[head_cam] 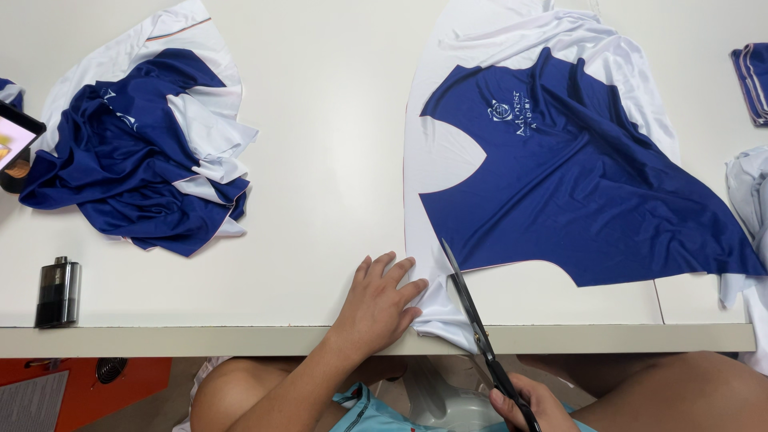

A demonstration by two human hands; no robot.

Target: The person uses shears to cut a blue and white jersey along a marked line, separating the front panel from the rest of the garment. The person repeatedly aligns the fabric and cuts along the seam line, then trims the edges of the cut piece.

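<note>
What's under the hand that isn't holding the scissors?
The left hand lies flat on the white edge of a blue-and-white cloth, which lies on the white table. The patch of cloth beneath the palm is covered. The right hand holds the scissors.

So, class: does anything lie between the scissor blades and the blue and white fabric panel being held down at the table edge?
Nothing visible does. The scissors, held in the right hand, already lie on the white edge of the fabric panel. The left hand presses the cloth just beside the blades, clear of them. The crumpled fabric pile sits far off.
</note>
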